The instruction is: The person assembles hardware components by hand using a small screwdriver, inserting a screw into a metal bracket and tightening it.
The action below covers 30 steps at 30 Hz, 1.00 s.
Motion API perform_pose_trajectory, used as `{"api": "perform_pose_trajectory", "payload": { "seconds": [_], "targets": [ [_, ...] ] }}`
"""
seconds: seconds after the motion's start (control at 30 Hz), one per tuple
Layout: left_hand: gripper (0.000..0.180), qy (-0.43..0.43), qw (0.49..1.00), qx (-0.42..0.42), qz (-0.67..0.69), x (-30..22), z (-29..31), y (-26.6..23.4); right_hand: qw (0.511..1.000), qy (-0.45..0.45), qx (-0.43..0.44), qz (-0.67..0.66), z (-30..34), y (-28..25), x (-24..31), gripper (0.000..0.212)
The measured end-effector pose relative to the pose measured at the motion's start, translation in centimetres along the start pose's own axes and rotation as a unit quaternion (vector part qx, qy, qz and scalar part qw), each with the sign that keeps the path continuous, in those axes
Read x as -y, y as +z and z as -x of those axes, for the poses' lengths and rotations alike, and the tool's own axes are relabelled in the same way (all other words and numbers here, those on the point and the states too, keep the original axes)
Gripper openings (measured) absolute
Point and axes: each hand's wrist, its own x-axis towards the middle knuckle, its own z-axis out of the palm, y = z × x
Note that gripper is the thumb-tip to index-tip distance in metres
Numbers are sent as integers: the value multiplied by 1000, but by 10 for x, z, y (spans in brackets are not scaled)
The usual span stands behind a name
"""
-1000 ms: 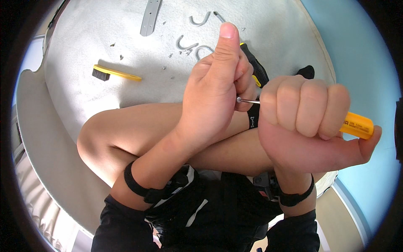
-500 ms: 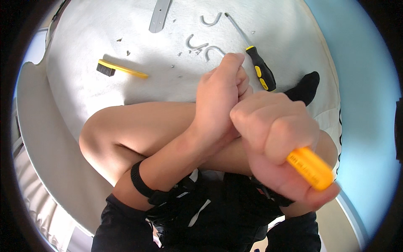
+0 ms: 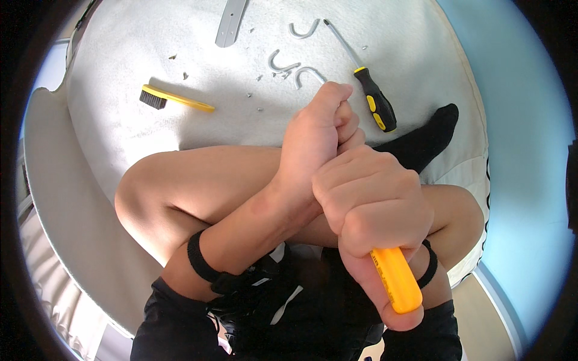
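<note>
My right hand [image 3: 373, 201] is wrapped round a thick yellow handle [image 3: 398, 283] with dark print; its end sticks out beside my thumb, and the rest is hidden in my fist. Against it, further from me, my left hand [image 3: 316, 126] is closed, thumb on top. What its fingers hold, if anything, is hidden. Just beyond the left thumb lies a curved metal hook [image 3: 309, 72], with two more, a middle hook [image 3: 280, 62] and a far hook [image 3: 304, 30], nearby. A black and yellow screwdriver [image 3: 377, 102] rests to their right.
On the white padded surface [image 3: 120, 48] lie a yellow brush [image 3: 180, 101] with dark bristles, a grey metal strip [image 3: 230, 27] with holes, and several small screws. My crossed legs [image 3: 198, 180] are under my arms. A light blue wall [image 3: 512, 150] rises at the right.
The yellow handle has swung toward me and to the left as my right hand turned and shifted left. My left hand has hardly moved.
</note>
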Motion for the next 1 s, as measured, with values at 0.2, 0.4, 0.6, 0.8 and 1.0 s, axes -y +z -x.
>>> {"api": "perform_pose_trajectory", "payload": {
  "seconds": [0.2, 0.4, 0.6, 0.8, 1.0],
  "targets": [
    [40, 45, 999, 9, -28, 1, 7, 5, 1000, -3, -1, 4, 2, 1, 3, 47],
    [40, 2, 1000, 0, -4, -8, 12, 13, 995, -77, 32, 59, 8, -3, -2, 49],
    [42, -28, 999, 14, 43, -8, 12, 12, 998, -28, 43, 37, -1, 3, 4, 51],
    [45, -26, 998, 53, 27, -5, 4, 4, 992, 3, 93, 81, -1, 7, 10, 53],
    [47, -71, 994, 83, -8, -10, 3, 7, 978, 9, 143, 149, 4, 8, 13, 55]
  ]
}}
